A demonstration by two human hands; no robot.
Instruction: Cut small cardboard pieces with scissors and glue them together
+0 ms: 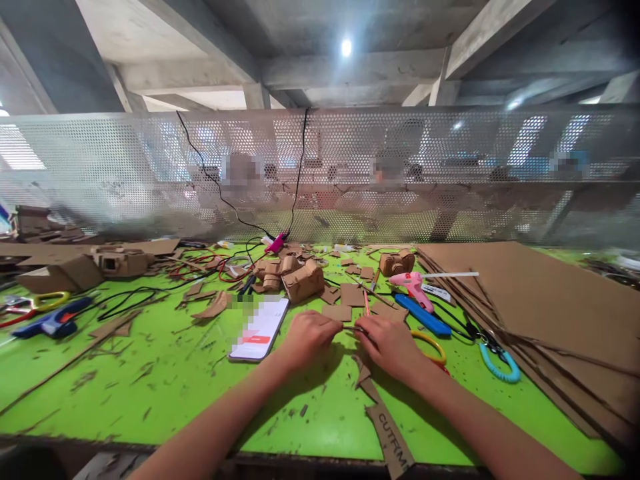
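Observation:
My left hand [310,337] and my right hand [387,341] meet low over the green table, fingertips pinched close together. Between them runs a thin dark sliver [350,327], too small to name, and both hands are closed on it. Left of my left hand lies a phone [267,327] with its screen lit. Flat cardboard pieces [337,313] lie just beyond my fingers. A yellow scissors handle [441,347] shows beside my right wrist, its blades hidden. Below my right hand rests a printed cardboard strip [393,437].
A pink glue gun [415,288], a blue cutter [424,316] and a teal coil [500,368] lie to the right, before stacked cardboard sheets [550,293]. Cardboard camera models [304,280] stand at the back. A blue glue gun [55,321] lies left. Perforated metal screen [340,147] behind.

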